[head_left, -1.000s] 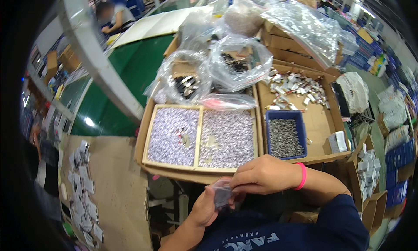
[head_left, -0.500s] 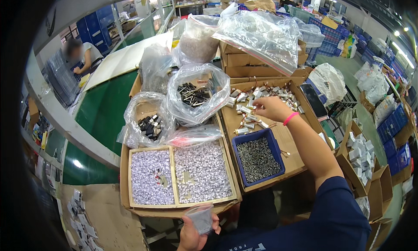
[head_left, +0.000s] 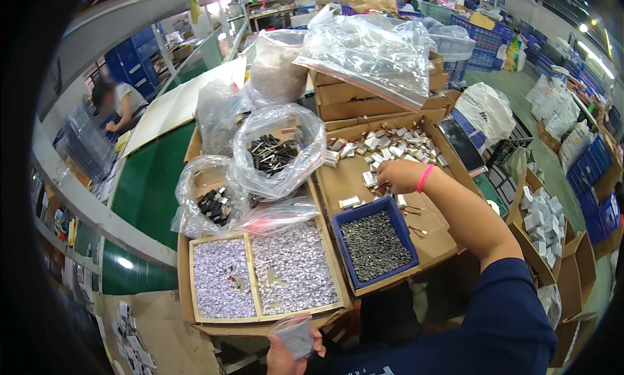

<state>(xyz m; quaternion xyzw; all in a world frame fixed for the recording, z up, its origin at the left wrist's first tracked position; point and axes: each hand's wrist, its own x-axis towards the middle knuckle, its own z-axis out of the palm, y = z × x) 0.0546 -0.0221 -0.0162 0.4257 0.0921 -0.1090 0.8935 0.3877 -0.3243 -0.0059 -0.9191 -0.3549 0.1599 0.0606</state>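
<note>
My right hand (head_left: 392,175), with a pink band at the wrist, reaches into a shallow cardboard tray (head_left: 354,176) and its fingers are closed on a small silver part among several like it (head_left: 396,143). My left hand (head_left: 289,352) stays low at the bottom edge, holding a small clear plastic bag (head_left: 294,334). A blue bin (head_left: 374,243) of small dark metal parts sits just below my right hand. Two cardboard compartments of tiny white-and-purple pieces (head_left: 260,275) lie in front of my left hand.
Clear bags of black parts (head_left: 276,152) (head_left: 212,202) rest behind the compartments, with bigger plastic bags (head_left: 370,50) and cardboard boxes beyond. A green conveyor belt (head_left: 149,180) runs on the left, where another person (head_left: 117,102) works. Boxes of white parts (head_left: 543,219) stand to the right.
A second ago both hands were together at the small bag near my body. My right hand then went out to the tray of silver parts and now picks there; my left hand stays with the bag.
</note>
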